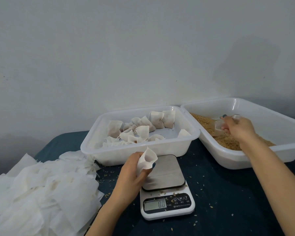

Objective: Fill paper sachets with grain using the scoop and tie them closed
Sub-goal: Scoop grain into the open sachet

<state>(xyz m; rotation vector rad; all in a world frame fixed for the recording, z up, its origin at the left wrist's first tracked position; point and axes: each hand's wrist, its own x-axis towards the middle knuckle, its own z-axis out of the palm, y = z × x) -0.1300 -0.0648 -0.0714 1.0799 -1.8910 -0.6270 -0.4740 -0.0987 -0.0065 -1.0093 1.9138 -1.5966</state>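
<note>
A big loose pile of empty paper sachets (41,189) is lying on the dark blue cloth (228,210) at the left, and it is taking much more room than the finished ones. By this I am judging that the task is in its early part and most of the work is waiting.

At the right, the white grain tray (225,157) is holding a sloped heap of brown grain (228,142). Beside it, the middle tray (109,155) is collecting about a dozen filled sachets (153,121). Some are looking gathered at the mouth, but I cannot tell if every one is tied.

The kitchen scale (167,198) is standing in front of the middle tray, its plate bare and its display (155,205) showing zero.

The left hand (131,172) is holding one empty sachet (147,159) just over the back of the scale plate, mouth up and open, with thumb and fingers curled round its lower part. The right hand (237,128) is reaching into the grain tray, its fingers closed around a small clear scoop (218,126) that is dipping into the grain.

So this sachet is at the scooping step: filling and tying are not yet done. Stray grains (211,193) are lying scattered on the cloth.
</note>
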